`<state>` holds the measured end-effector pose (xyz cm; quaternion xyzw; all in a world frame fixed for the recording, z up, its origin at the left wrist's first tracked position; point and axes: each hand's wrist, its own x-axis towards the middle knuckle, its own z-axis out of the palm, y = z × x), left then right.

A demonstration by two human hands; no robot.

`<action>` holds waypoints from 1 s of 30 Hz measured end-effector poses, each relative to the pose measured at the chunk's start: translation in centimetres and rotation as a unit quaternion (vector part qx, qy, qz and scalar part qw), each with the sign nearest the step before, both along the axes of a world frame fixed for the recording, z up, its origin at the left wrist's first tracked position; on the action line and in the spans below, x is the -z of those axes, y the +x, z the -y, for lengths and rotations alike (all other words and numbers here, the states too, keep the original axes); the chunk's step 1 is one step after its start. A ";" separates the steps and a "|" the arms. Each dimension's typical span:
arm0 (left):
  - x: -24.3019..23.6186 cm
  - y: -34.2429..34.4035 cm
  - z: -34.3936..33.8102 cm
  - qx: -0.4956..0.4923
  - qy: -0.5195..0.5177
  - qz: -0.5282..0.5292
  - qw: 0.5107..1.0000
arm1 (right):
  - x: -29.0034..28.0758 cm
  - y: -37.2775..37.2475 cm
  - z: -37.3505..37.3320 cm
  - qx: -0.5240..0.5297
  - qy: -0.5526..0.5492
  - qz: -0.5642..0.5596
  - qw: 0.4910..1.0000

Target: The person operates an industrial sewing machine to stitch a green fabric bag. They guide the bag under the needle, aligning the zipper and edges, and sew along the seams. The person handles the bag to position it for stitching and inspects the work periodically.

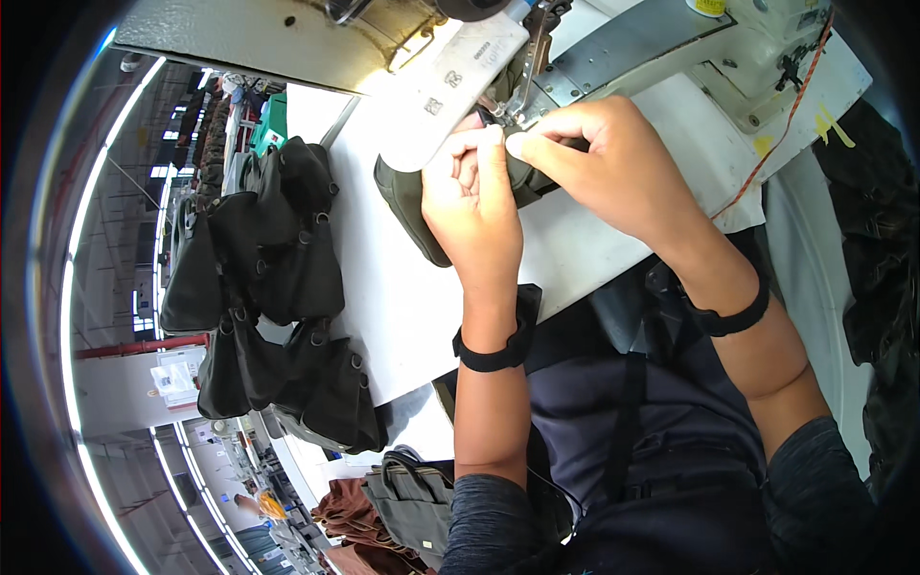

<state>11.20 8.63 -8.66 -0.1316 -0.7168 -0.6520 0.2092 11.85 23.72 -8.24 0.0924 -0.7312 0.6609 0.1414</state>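
Left hand (474, 196) and right hand (609, 158): close together, fingers bent; cannot tell whether the fingertips grip anything. Fabric piece (409, 206), dark olive, soft, curved edge: beneath the left hand. Sewing machine (632, 48), smooth grey metal bed: just beyond the hands. Desk (393, 311), flat, white: under both. Bags (240, 235), black, slouching, metal-ringed: leftward.

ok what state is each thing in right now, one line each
left hand: fingers curled, grip unclear
right hand: fingers bent inward, grip unclear
dark fabric: partly covered by left hand
dark bags: heaped together
wrist straps: worn on both arms
ceiling lights: lit
sewing machine: cannot tell if running
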 end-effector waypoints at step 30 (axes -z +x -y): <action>0.3 3.9 1.7 -0.151 -0.547 -0.285 0.772 | -0.2 2.2 -2.6 -0.164 -0.118 0.097 0.975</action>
